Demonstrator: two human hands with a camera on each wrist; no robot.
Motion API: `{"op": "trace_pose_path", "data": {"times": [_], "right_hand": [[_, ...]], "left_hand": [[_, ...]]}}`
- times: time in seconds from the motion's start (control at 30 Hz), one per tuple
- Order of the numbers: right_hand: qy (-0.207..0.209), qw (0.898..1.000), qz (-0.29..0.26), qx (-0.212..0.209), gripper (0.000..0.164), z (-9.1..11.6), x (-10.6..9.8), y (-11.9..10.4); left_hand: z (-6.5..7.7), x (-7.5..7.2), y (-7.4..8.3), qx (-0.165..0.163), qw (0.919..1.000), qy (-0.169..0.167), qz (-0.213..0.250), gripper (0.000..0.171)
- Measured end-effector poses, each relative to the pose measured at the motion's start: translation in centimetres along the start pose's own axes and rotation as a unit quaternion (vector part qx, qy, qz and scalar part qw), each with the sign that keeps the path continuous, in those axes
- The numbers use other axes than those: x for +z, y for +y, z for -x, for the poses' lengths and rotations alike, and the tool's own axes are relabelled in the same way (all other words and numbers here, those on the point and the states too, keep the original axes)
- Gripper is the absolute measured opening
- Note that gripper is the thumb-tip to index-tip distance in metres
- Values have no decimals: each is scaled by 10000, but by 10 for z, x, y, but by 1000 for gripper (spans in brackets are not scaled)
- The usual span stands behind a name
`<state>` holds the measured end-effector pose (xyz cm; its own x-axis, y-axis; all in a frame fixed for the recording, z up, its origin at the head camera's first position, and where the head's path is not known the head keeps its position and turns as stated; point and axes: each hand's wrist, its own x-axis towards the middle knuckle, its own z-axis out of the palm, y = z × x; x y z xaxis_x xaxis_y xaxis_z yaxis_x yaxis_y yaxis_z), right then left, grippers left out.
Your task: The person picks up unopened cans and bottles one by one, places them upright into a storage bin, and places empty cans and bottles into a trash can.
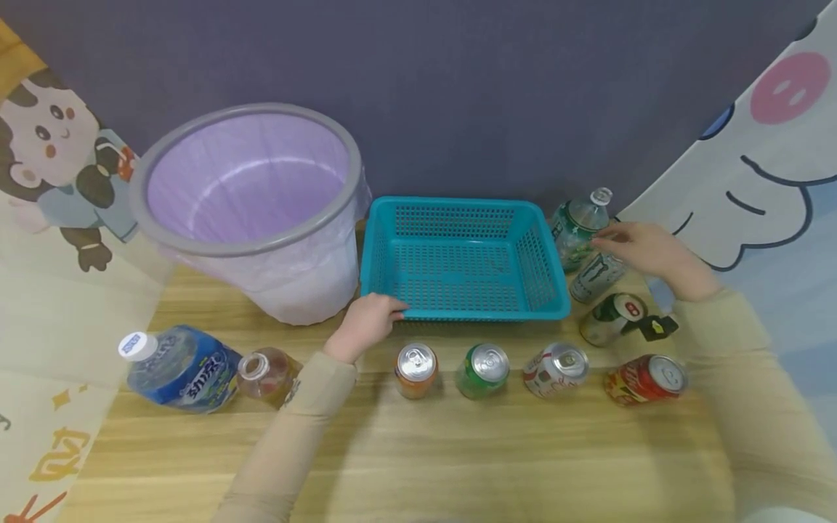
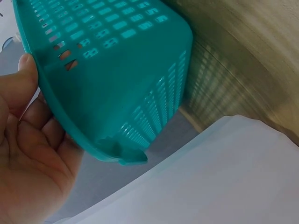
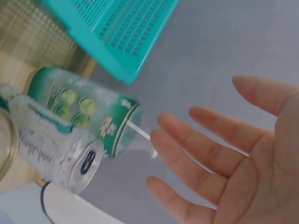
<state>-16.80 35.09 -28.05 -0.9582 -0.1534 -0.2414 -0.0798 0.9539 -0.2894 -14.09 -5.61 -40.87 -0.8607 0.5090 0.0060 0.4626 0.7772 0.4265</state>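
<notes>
From the head view, my left hand (image 1: 366, 322) grips the front rim of the teal basket (image 1: 461, 261) on the wooden table (image 1: 418, 450); my right hand (image 1: 644, 250) reaches toward the green-labelled bottle (image 1: 577, 226).

Left wrist: thumb curled over the basket's rim (image 2: 70, 116).

Right wrist: my fingers (image 3: 205, 149) are spread loose, holding nothing, just beside the bottle (image 3: 79, 123).

The teal basket (image 1: 464, 261) is a shallow, rectangular tray of perforated plastic, empty, standing on the wooden table with its near left corner held by the left hand (image 1: 366, 325); in the left wrist view the thumb lies over the rim (image 2: 70, 126). The clear bottle (image 1: 577, 226) with a green label stands just right of the basket, capped. The right hand (image 1: 644, 250) hovers beside it with fingers spread, not gripping.
</notes>
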Motion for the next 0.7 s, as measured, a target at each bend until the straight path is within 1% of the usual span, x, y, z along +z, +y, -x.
{"op": "trace_pose_path", "data": {"times": [0.07,0.17,0.23,0.43,0.5,0.7], "right_hand": [[-24,9999,-77,134,59,-1,-2,6],[56,9994,-118,315,62,-2,-4,15],[83,9987,-125,493,68,-3,-4,20],[329,9953,-138,899,80,-3,-3,34],[331,9943,-166,995,81,-3,-2,37],[284,9917,-97,1250,76,-7,5,46]], "left_hand": [[0,-1,0,20,10000,-7,23,20],[0,-1,-1,34,10000,-15,29,20],[0,-1,-1,26,10000,-5,18,20],[0,-2,0,13,10000,1,19,20],[0,-3,0,9,10000,-20,42,20],[1,-3,1,-40,10000,-56,72,21]]}}
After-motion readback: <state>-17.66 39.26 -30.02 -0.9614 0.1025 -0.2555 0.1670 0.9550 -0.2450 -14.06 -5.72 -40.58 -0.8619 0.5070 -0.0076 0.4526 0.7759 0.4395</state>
